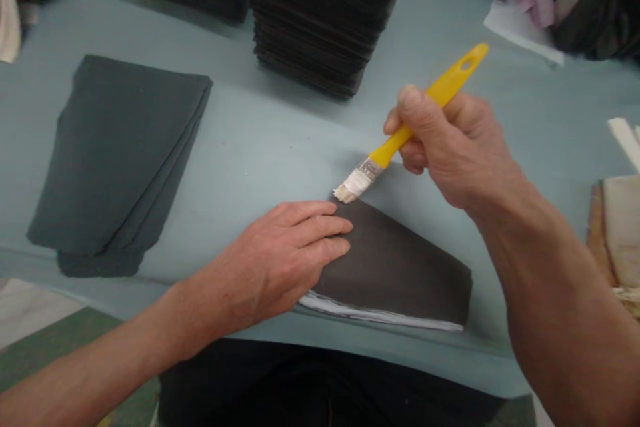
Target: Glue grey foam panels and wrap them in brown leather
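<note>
My right hand is closed around the yellow handle of a paintbrush. White tape wraps the brush near its pale bristles, whose tip meets the far left corner of a dark stack of cut pieces. On the left end of that stack my left hand lies flat, fingers stretched out and palm down. A white layered edge shows along the stack's near side. Whether the bristles carry anything wet, I cannot tell.
Several dark green pieces lie fanned on the pale blue table at left. Tall black stacks stand at the back. A white scrap lies at back right, and a beige block sits at the right edge.
</note>
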Action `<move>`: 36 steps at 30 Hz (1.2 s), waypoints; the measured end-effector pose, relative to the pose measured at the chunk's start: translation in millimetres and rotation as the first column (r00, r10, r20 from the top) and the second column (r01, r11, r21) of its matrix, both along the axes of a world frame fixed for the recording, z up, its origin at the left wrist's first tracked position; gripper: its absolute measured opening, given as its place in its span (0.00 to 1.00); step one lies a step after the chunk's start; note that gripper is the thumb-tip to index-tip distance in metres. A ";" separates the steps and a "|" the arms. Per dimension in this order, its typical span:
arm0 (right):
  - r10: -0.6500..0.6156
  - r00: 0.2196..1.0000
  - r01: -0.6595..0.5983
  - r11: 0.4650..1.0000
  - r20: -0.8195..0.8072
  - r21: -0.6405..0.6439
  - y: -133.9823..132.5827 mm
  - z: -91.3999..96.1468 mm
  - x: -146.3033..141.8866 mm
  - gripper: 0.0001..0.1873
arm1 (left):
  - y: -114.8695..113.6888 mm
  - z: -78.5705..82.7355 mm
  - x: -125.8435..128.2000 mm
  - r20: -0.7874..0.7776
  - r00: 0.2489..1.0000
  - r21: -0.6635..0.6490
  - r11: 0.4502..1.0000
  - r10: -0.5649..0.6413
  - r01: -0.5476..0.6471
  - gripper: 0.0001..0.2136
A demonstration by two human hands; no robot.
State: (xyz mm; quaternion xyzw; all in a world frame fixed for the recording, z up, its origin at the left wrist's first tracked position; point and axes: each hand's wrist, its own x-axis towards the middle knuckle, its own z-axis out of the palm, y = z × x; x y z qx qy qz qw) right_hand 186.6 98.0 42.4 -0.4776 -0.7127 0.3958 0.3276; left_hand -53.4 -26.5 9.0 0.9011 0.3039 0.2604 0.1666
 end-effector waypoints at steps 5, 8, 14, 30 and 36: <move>-0.037 0.995 0.037 0.999 0.096 -0.002 -4.5 16.4 -2.6 0.28 | 0.6 2.1 0.7 -0.007 1.000 0.000 1.000 -0.011 0.011 0.13; -0.085 0.989 0.086 0.996 0.122 -0.003 -8.6 26.7 -10.1 0.25 | 1.1 2.5 1.0 -0.013 1.000 0.010 1.000 -0.008 0.008 0.13; -0.095 0.986 0.093 0.995 0.137 0.020 -13.3 29.8 -26.5 0.22 | 1.8 1.3 0.6 -0.013 1.000 0.015 1.000 -0.008 0.008 0.12; -0.084 0.996 0.083 0.995 0.020 0.051 -23.9 37.8 -29.9 0.23 | 2.3 4.3 0.7 -0.004 1.000 0.009 1.000 -0.009 0.010 0.12; -0.078 0.993 0.075 0.996 0.085 0.043 -20.7 37.2 -28.0 0.25 | 3.0 3.1 -0.1 -0.002 1.000 -0.008 1.000 -0.024 0.024 0.12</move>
